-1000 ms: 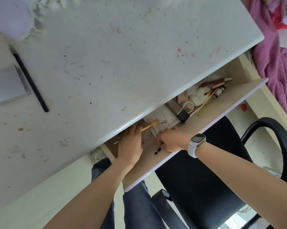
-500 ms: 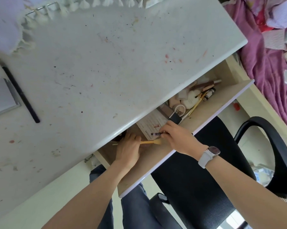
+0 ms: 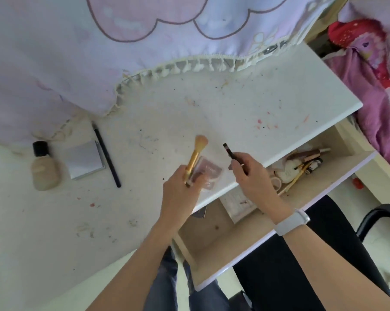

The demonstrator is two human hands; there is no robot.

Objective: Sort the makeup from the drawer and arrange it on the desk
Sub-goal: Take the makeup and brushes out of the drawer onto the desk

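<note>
Our left hand [image 3: 181, 187] fingers grip a gold-handled makeup brush [image 3: 195, 157] plus a small clear blush compact [image 3: 208, 173]; right hand [image 3: 249, 173] pinches a dark makeup pencil [image 3: 231, 152], all above the worktop [image 3: 212, 108]. Already set down: foundation bottle [image 3: 42, 168], silver palette [image 3: 85, 159], black liner pencil [image 3: 106, 154]. We judge it partly done; the open drawer [image 3: 279, 221] holds more brushes and puffs [image 3: 289, 170]. Worktop white, stained; lilac curtain [image 3: 99, 41] behind, black chair [image 3: 301, 265] below.

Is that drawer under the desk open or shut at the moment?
Open. The drawer is pulled out from under the desk, and makeup items lie in plain view at its far end.
</note>
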